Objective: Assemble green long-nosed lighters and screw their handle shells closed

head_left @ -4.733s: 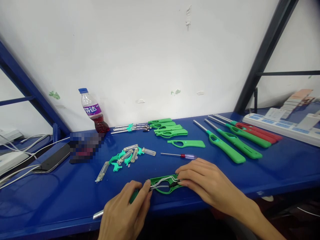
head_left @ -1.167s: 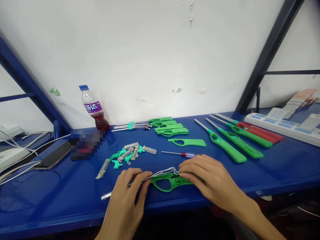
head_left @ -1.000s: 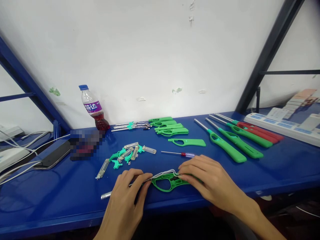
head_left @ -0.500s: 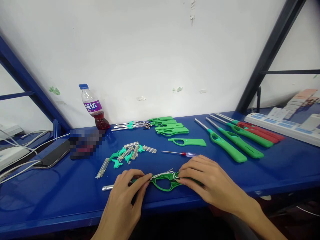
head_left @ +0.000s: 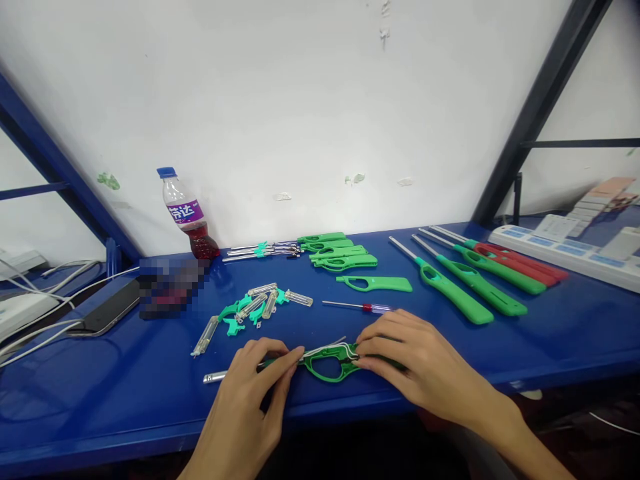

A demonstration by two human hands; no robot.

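Observation:
An opened green lighter shell (head_left: 345,371) lies near the table's front edge, its finger loop facing up between my hands. At its front end, the fingers of my left hand (head_left: 253,393) pinch the neck, where a metal tube (head_left: 215,377) sticks out to the left. My right hand (head_left: 420,367) closes over the handle end, fingertips pressed by the white wires (head_left: 327,347); most of the handle is hidden beneath it. Just behind the right hand lies a screwdriver (head_left: 367,308) with a clear and red handle.
Clear fuel tanks and teal parts (head_left: 260,307) are heaped at centre left. Metal tubes with wires (head_left: 260,251) and green shell halves (head_left: 345,257) lie at the back. Assembled lighters (head_left: 455,293) and a power strip (head_left: 565,253) are right; a bottle (head_left: 193,220) and phone (head_left: 113,308) left.
Almost nothing differs. The metal tube and my left hand have shifted very slightly left; both hands keep their hold on the lighter shell.

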